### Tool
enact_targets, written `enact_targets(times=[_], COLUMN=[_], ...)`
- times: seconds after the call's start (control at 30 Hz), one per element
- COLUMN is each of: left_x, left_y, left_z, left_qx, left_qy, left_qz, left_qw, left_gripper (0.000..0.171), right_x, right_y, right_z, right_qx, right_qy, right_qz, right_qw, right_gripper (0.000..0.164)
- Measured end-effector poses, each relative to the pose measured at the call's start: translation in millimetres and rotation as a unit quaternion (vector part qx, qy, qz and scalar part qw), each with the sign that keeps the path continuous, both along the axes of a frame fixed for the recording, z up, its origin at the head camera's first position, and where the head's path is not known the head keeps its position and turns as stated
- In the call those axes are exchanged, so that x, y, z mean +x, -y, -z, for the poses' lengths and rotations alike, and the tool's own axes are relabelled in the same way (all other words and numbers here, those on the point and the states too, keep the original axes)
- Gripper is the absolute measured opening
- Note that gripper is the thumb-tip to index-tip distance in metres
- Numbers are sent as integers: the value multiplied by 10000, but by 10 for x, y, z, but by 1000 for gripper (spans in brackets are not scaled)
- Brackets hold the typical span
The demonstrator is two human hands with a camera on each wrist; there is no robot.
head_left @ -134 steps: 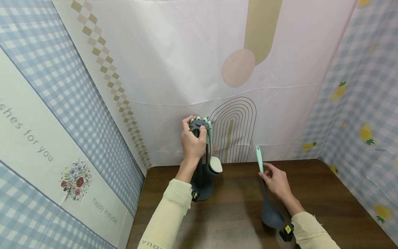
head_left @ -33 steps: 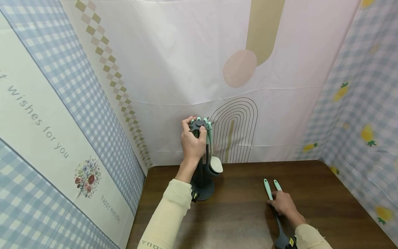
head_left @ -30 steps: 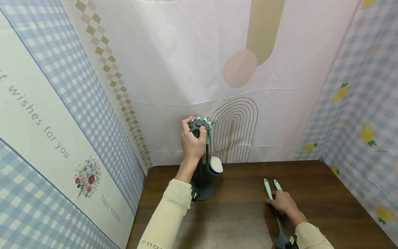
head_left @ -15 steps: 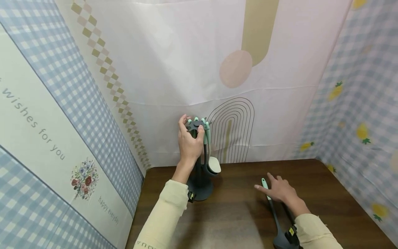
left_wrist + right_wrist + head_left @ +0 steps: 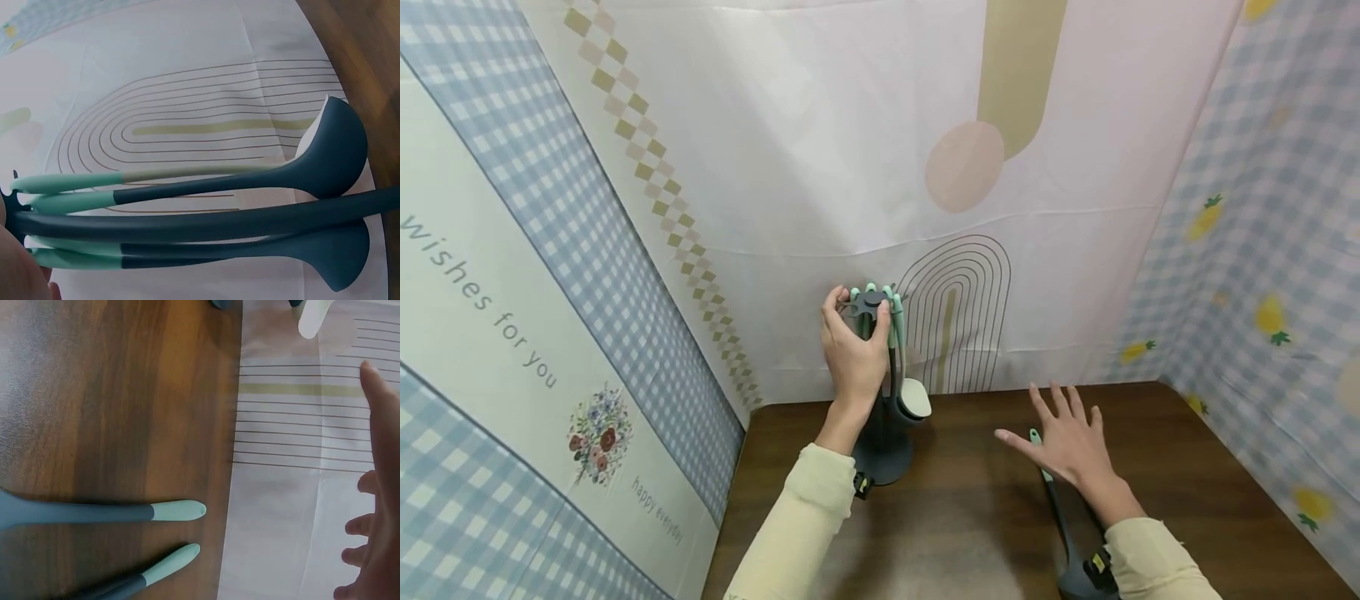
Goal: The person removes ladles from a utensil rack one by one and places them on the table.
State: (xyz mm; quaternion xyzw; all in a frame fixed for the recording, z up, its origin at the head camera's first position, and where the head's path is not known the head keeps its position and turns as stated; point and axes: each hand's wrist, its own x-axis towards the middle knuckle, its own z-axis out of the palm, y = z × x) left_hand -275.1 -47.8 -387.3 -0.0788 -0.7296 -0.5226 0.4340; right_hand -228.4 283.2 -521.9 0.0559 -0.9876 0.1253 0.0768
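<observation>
My left hand grips the hub at the top of a dark utensil stand, thumb on the near side and fingers around the far left. Several mint-handled utensils hang from it, among them a dark ladle and a tool with a white head. My right hand, fingers spread and holding nothing, is raised over the right side of the table. Below it a dark spoon with a mint handle lies on the wood. A second mint-handled utensil lies beside it, its head out of sight.
The dark wooden table ends at a white patterned cloth wall close behind the stand. Blue checked cloth walls close in the left and right sides.
My right hand has laid the spoon beside the other utensil, let go of it, then risen and spread its fingers. My left hand has kept its hold on the stand.
</observation>
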Motion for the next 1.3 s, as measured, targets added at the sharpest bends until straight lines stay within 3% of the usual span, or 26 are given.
enact_targets(times=[0.23,0.43,0.67,0.93,1.1,1.3], left_x=[24,33,-70,-112,-93,-67], left_y=[31,68,167,246,241,246], left_z=[-8,11,18,-35,-83,-105], left_qx=[24,-215,-231,-36,148,314], left_qy=[15,-22,-100,332,522,318], left_qz=[-88,-179,292,536,834,944], left_qw=[10000,9996,9993,9980,9950,9945], left_gripper=[86,78,60,52,55,62], right_x=[-12,21,15,15,15,1], right_y=[68,182,262,336,409,557], right_z=[15,-42,-64,-98,-140,-253], right_qx=[-137,-214,-313,-307,-414,-602], right_qy=[-425,-606,-761,-869,-865,-999], right_qz=[-21,-4,-24,-112,-175,-310], right_qw=[9990,9979,9966,9957,9952,9927], right_gripper=[112,111,111,112,112,112])
